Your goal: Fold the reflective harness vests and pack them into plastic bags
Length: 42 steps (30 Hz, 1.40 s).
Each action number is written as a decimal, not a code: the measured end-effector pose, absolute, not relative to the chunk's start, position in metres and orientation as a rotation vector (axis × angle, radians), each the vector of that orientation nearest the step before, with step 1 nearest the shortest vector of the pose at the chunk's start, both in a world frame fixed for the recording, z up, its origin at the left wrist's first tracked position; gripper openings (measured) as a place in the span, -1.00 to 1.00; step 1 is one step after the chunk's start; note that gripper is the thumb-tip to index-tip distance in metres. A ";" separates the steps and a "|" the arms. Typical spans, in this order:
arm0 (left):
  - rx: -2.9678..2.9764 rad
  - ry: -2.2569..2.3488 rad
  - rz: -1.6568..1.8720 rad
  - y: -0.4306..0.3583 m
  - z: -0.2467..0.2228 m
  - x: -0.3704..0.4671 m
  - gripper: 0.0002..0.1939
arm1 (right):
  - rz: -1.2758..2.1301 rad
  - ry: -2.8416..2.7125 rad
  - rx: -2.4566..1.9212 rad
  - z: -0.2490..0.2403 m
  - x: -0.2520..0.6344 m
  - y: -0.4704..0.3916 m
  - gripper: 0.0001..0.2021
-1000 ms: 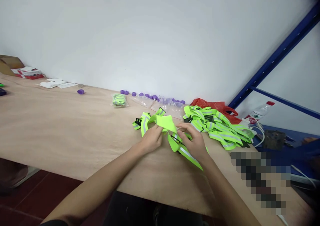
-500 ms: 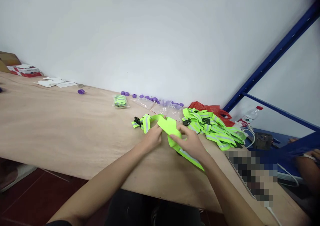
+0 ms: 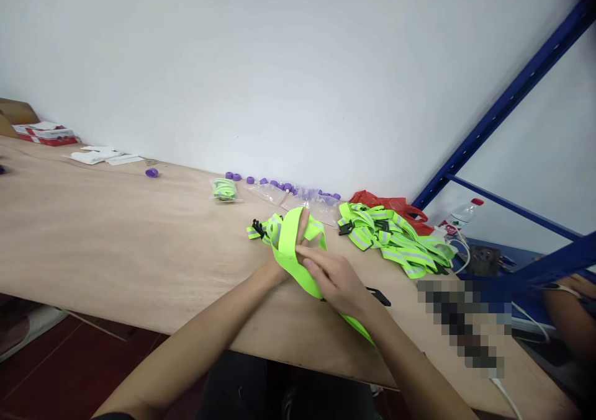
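A neon yellow-green reflective strap (image 3: 289, 240) loops around my left hand (image 3: 278, 270), whose fingers are partly hidden behind the band. One finger pokes up inside the loop. My right hand (image 3: 338, 281) pinches the same strap beside the left fingers. From under the right hand, one length trails toward the table's front edge, and a black buckle (image 3: 379, 296) lies just right of that hand. Left of the loop, a bunched part of the strap with black clips (image 3: 257, 228) rests on the table.
To the right lies a pile of similar straps (image 3: 395, 237) before a red plastic bag (image 3: 388, 201). Behind are clear bags (image 3: 311, 209), purple caps (image 3: 274, 183) and a bagged strap (image 3: 224, 189). A bottle (image 3: 463, 215) and blue rack (image 3: 503, 103) stand right; another person's arm (image 3: 570, 308) shows there.
The strap has been brought over my left hand and now forms a loop around it. My right hand has moved slightly left and down, and a black buckle has come into sight beside it.
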<state>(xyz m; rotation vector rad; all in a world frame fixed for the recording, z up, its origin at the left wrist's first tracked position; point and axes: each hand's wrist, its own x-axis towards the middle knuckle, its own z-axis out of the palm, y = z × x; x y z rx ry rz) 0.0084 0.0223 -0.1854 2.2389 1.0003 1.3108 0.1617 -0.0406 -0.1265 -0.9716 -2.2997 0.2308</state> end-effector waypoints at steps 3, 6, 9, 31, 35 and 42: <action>2.302 0.985 1.429 0.024 -0.186 0.009 -0.39 | 0.212 -2.111 -1.030 -0.125 0.176 -0.028 -0.68; 2.330 0.960 1.455 0.024 -0.188 0.010 -0.33 | 0.026 -2.095 -1.069 -0.130 0.189 -0.016 -0.56; 2.368 0.905 1.419 0.020 -0.186 0.009 -0.31 | 0.152 -2.143 -1.070 -0.136 0.197 -0.003 -0.42; 1.860 0.137 1.007 -0.011 -0.160 0.007 -0.47 | 0.437 -1.555 -0.932 -0.115 0.238 0.033 -0.86; 1.353 -0.059 0.495 0.005 -0.168 0.001 -0.43 | 0.514 -1.287 -0.906 -0.099 0.260 0.033 -0.84; 0.982 0.064 0.728 0.029 -0.166 -0.018 -0.58 | 0.634 -1.069 -0.807 -0.082 0.290 0.017 -0.74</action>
